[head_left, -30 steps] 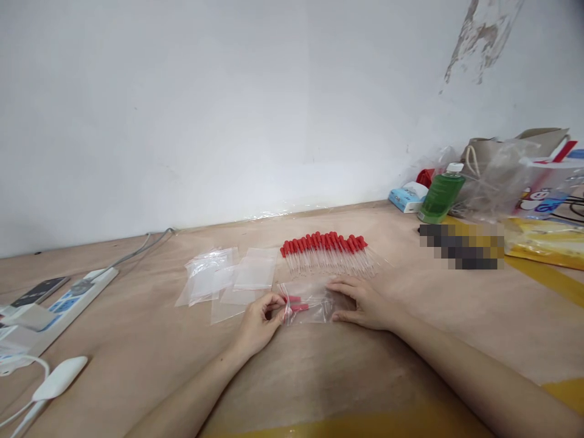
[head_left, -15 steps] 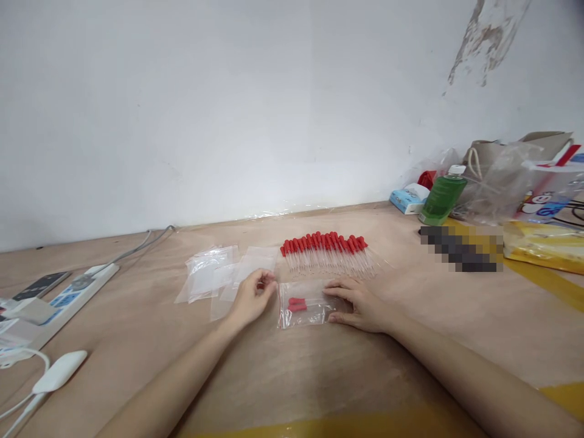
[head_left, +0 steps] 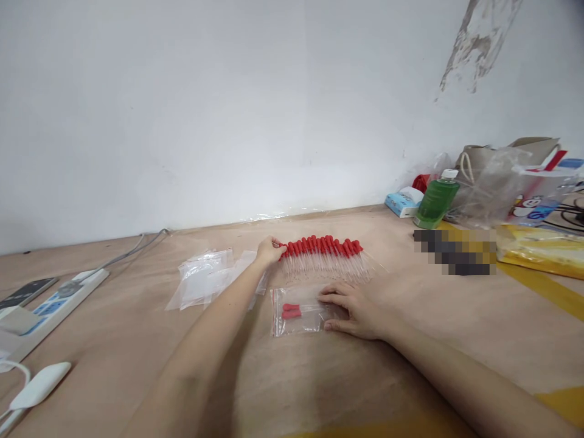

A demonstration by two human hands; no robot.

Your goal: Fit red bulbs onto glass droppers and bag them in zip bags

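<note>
At the left end of a row of glass-like droppers with red bulbs (head_left: 323,246), my left hand (head_left: 270,250) pinches the bulb of the outermost dropper (head_left: 283,248). A clear zip bag (head_left: 306,325) lies flat in front of the row, its red-lined edge facing left. Inside the bag are two droppers (head_left: 291,311), their red bulbs toward that edge. My right hand (head_left: 358,311) rests on the bag's right end, thumb and fingers apart, covering the dropper tips. Partly behind my left forearm is a stack of clear bags (head_left: 203,277).
On the left are a white power strip (head_left: 64,316), a phone (head_left: 27,292) and a white adapter (head_left: 41,386). A green bottle (head_left: 437,199), a tissue pack (head_left: 404,202), plastic bags and a yellow packet (head_left: 538,249) stand at the right, near the wall.
My left hand has moved from beside the bag's left edge up to the leftmost dropper and closed on its bulb. My right hand stays on the bag.
</note>
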